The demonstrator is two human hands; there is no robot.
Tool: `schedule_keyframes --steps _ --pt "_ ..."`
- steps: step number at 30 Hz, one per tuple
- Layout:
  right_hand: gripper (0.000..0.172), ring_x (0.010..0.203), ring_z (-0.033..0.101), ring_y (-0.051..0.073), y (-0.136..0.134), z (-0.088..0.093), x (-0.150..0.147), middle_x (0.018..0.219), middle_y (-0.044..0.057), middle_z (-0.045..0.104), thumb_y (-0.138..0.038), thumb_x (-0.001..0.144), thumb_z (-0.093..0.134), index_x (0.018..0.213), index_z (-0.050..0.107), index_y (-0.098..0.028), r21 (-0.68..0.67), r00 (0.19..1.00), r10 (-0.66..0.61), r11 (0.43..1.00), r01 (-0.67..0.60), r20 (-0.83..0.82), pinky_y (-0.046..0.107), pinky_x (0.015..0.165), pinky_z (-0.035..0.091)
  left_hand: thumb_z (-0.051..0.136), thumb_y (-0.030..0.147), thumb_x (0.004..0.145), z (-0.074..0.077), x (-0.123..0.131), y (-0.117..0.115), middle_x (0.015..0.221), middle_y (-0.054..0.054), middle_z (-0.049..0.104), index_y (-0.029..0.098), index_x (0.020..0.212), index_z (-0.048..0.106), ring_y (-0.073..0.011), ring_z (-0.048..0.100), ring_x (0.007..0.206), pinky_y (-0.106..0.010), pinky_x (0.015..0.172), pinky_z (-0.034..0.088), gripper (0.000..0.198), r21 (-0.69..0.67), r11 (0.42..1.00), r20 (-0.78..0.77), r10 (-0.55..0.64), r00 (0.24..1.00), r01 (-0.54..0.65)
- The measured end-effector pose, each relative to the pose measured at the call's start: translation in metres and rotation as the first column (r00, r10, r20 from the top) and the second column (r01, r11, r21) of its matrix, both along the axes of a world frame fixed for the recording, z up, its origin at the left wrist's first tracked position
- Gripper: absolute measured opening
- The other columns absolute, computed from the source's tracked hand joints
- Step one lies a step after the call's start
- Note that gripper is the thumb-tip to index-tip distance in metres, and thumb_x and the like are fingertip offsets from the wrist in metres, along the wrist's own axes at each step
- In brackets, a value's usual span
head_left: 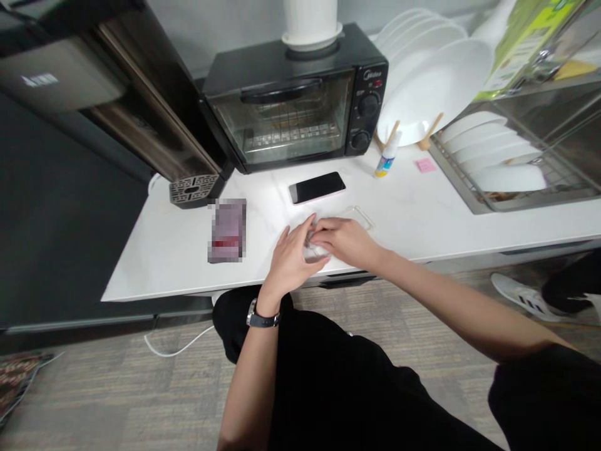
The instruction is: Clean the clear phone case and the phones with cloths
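Both hands meet near the front edge of the white counter (178, 250). My left hand (292, 258), with a watch on its wrist, has its fingers bent around a small pale, crumpled thing (313, 250) that I cannot make out. My right hand (345, 239) pinches the same thing from the right. A clear phone case (361, 216) lies flat just behind my right hand. A black smartphone (317, 187) lies face up a little farther back.
A black toaster oven (293, 100) stands at the back, a dark appliance (154, 119) to its left. A small spray bottle (387, 160), a pink note (425, 165), white plates (436, 81) and a dish rack (507, 163) are right. Another person's shoe (519, 294) is on the floor.
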State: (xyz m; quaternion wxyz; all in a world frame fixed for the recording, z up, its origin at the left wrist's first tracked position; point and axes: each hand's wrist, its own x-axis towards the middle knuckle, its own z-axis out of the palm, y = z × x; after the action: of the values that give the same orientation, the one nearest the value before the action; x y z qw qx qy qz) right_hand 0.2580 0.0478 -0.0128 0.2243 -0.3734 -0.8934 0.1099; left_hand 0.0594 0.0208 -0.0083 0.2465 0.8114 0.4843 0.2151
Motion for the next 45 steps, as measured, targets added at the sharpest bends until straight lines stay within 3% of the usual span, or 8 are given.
schedule_keyframes --steps 8,15,20,24,28,33,39,45 --pt "0.015 0.082 0.072 0.018 -0.002 0.031 0.056 0.099 0.002 0.078 -0.018 0.098 0.069 0.098 0.083 -0.025 -0.228 0.991 0.048 0.973 -0.018 0.126 0.029 0.075 0.046 0.081 0.033 0.089 -0.001 -0.001 -0.001 0.154 -0.006 0.063 0.031 0.167 0.027 -0.0287 0.055 0.147 -0.058 0.135 0.021 0.095 0.016 1.000 0.011 -0.013 1.000 0.013" --pt "0.025 0.090 0.071 0.026 0.006 0.025 0.054 0.102 0.013 0.077 -0.015 0.103 0.057 0.097 0.082 -0.014 0.104 0.873 -0.354 0.935 0.339 0.337 0.035 0.070 0.043 0.080 0.032 0.090 -0.001 0.000 0.000 0.157 -0.004 0.061 0.032 0.166 0.027 -0.0264 0.053 0.150 -0.056 0.136 0.018 0.092 0.018 1.000 0.010 -0.009 1.000 0.009" --pt "0.021 0.099 0.071 0.024 -0.005 0.010 -0.003 0.110 0.010 0.077 -0.017 0.104 0.060 0.105 0.081 -0.016 0.018 0.989 -0.065 0.998 0.063 0.136 0.033 0.083 0.048 0.083 0.034 0.088 -0.003 0.001 0.000 0.162 -0.006 0.056 0.030 0.166 0.029 -0.0273 0.054 0.149 -0.054 0.135 0.023 0.095 0.026 1.000 0.006 -0.001 1.000 0.001" --pt "0.015 0.092 0.072 0.020 -0.013 0.020 0.006 0.104 0.005 0.078 -0.020 0.101 0.067 0.095 0.081 -0.020 -0.151 0.994 0.022 0.989 -0.006 0.104 0.031 0.078 0.047 0.083 0.035 0.087 -0.003 0.001 -0.001 0.157 -0.007 0.060 0.029 0.165 0.030 -0.0272 0.056 0.146 -0.054 0.135 0.024 0.095 0.040 0.999 0.017 0.001 1.000 -0.002" --pt "0.015 0.086 0.072 0.021 -0.009 0.036 0.048 0.102 0.005 0.079 -0.018 0.097 0.070 0.100 0.084 -0.023 -0.187 0.952 -0.141 0.963 0.196 0.272 0.031 0.073 0.044 0.081 0.033 0.088 -0.003 0.002 -0.002 0.153 -0.005 0.064 0.030 0.165 0.029 -0.0268 0.055 0.147 -0.056 0.135 0.022 0.093 0.045 0.999 0.020 0.000 1.000 -0.001" --pt "0.027 0.083 0.070 0.026 0.003 0.032 0.048 0.101 0.015 0.076 -0.017 0.103 0.055 0.099 0.082 -0.013 0.104 0.802 -0.438 0.894 0.436 0.405 0.036 0.068 0.040 0.078 0.032 0.089 -0.003 0.002 0.000 0.153 -0.005 0.063 0.032 0.166 0.028 -0.0260 0.057 0.145 -0.056 0.136 0.021 0.092 0.054 0.998 0.018 -0.010 1.000 0.009" --pt "0.023 0.098 0.070 0.023 -0.006 0.010 -0.003 0.108 0.010 0.077 -0.018 0.105 0.057 0.103 0.081 -0.018 -0.039 0.995 -0.060 0.997 0.063 0.075 0.033 0.084 0.048 0.079 0.033 0.089 -0.005 0.001 0.001 0.160 -0.006 0.058 0.030 0.166 0.028 -0.0265 0.055 0.148 -0.053 0.135 0.023 0.093 0.041 0.999 0.002 0.004 1.000 -0.004" --pt "0.018 0.081 0.069 0.017 -0.003 0.033 0.043 0.096 0.002 0.077 -0.017 0.099 0.066 0.095 0.082 -0.024 -0.215 0.985 0.092 0.975 -0.060 0.146 0.028 0.075 0.045 0.080 0.034 0.089 -0.006 0.002 -0.002 0.154 -0.006 0.063 0.028 0.165 0.028 -0.0261 0.056 0.146 -0.054 0.135 0.023 0.093 0.059 0.998 0.012 0.014 1.000 -0.015"
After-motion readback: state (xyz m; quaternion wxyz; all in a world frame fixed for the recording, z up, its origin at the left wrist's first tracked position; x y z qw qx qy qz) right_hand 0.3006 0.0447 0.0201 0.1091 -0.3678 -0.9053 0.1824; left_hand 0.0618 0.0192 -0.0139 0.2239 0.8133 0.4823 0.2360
